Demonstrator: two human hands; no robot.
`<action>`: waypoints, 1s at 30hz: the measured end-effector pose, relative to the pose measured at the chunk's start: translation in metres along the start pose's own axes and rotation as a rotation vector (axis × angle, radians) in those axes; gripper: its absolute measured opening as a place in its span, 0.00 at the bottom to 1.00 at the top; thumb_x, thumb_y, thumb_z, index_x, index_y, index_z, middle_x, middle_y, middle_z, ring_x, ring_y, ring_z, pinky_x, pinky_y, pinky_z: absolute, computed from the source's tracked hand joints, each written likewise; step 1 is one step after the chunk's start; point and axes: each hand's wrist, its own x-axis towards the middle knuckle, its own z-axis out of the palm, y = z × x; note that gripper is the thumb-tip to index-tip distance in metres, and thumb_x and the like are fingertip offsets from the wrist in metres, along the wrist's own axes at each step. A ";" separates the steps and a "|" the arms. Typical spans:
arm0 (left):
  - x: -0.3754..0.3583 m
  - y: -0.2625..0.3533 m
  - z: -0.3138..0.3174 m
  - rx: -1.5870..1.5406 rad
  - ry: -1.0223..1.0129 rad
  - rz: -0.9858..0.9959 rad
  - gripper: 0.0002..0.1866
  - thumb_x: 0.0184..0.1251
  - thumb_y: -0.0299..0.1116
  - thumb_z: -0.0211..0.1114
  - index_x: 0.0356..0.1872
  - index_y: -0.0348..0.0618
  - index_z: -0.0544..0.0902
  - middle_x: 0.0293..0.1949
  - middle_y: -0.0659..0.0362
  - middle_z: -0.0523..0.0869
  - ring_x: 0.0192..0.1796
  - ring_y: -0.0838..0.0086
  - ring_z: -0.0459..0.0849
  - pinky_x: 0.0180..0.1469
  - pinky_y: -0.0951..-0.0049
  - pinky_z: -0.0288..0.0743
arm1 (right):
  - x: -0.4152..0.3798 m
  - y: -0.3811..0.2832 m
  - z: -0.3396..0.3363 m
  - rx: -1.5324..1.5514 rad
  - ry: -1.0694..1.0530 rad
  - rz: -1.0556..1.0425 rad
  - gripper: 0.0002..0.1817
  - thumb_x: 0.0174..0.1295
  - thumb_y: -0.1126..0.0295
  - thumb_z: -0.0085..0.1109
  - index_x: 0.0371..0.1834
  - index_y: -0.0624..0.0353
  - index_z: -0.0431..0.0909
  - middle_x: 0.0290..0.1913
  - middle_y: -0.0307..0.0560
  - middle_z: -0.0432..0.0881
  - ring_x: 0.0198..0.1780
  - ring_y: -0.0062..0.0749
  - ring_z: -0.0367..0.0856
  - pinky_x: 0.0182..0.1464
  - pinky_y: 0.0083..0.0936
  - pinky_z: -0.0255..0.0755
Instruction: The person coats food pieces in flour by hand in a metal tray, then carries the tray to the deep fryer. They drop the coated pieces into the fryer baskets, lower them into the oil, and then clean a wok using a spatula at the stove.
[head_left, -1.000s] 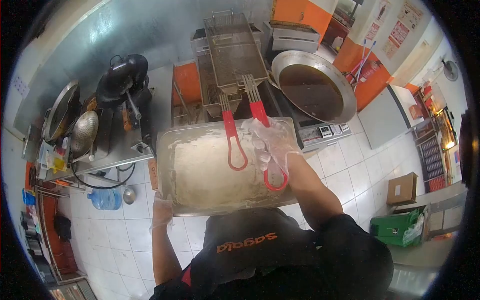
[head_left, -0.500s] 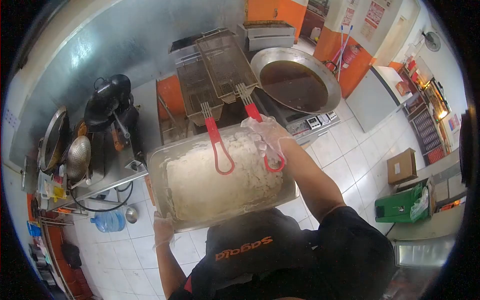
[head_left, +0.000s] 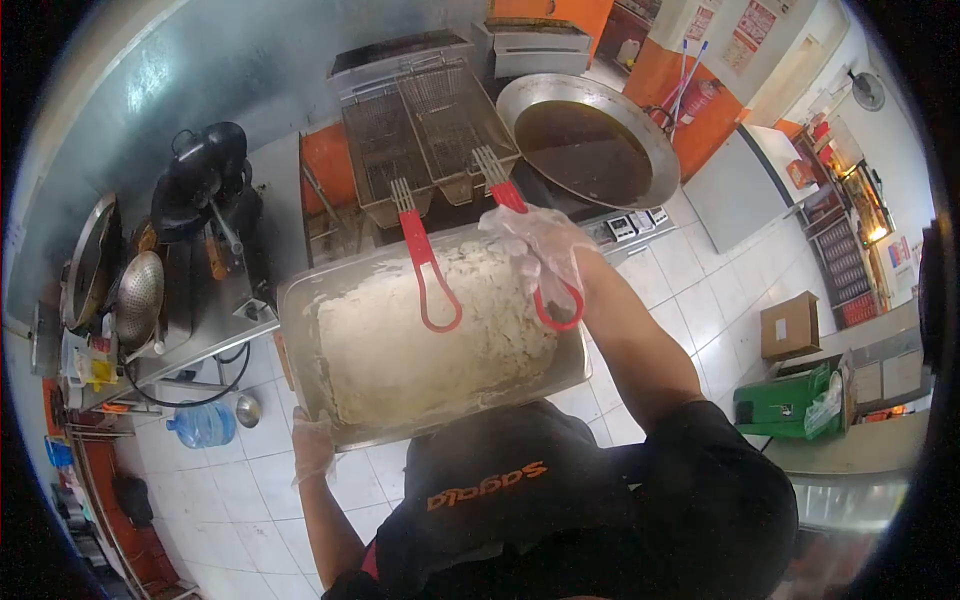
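A large metal tray (head_left: 300, 330) of white flour (head_left: 400, 350) is tilted in front of my body. My left hand (head_left: 313, 446), in a clear plastic glove, grips the tray's near left corner. My right hand (head_left: 545, 250), gloved too, is wrapped round the red handle of the right fryer basket (head_left: 455, 120). That basket sits beside the left fryer basket (head_left: 385, 150), whose red handle (head_left: 430, 275) reaches over the tray with no hand on it.
A wide pan of dark oil (head_left: 585, 150) stands right of the baskets. Black woks (head_left: 200, 180) and a perforated ladle (head_left: 139, 300) are on the left counter. A green bin (head_left: 785, 400) and a cardboard box (head_left: 790, 328) stand on the right.
The right basket has come down from its raised, slanted position and now lies level beside the left one. My right hand is still on its handle. The view has shifted slightly.
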 end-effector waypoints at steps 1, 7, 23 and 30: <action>-0.002 0.001 -0.001 -0.006 0.003 0.033 0.15 0.71 0.34 0.60 0.50 0.32 0.74 0.41 0.40 0.86 0.44 0.49 0.87 0.47 0.57 0.78 | 0.004 0.000 0.001 0.010 -0.005 -0.015 0.16 0.73 0.56 0.55 0.50 0.58 0.78 0.23 0.31 0.66 0.21 0.23 0.66 0.26 0.29 0.68; -0.011 0.011 -0.006 0.018 0.006 0.112 0.16 0.71 0.34 0.62 0.51 0.32 0.75 0.43 0.45 0.86 0.46 0.58 0.86 0.50 0.62 0.78 | 0.008 0.000 0.011 -0.017 -0.011 -0.034 0.19 0.74 0.55 0.55 0.54 0.60 0.79 0.23 0.33 0.67 0.21 0.23 0.68 0.28 0.31 0.72; 0.013 -0.043 -0.014 0.103 0.046 0.119 0.16 0.72 0.35 0.60 0.46 0.28 0.74 0.44 0.37 0.84 0.48 0.43 0.84 0.51 0.56 0.76 | -0.105 -0.027 -0.041 0.013 0.239 0.184 0.20 0.71 0.62 0.62 0.57 0.63 0.71 0.19 0.31 0.71 0.09 0.16 0.64 0.07 0.18 0.57; 0.054 -0.036 -0.043 0.508 -0.021 0.326 0.13 0.74 0.33 0.58 0.49 0.31 0.76 0.43 0.39 0.85 0.50 0.45 0.82 0.51 0.54 0.76 | -0.116 -0.004 -0.071 0.228 0.129 0.134 0.18 0.79 0.67 0.46 0.56 0.75 0.73 0.18 0.43 0.76 0.10 0.29 0.74 0.06 0.26 0.66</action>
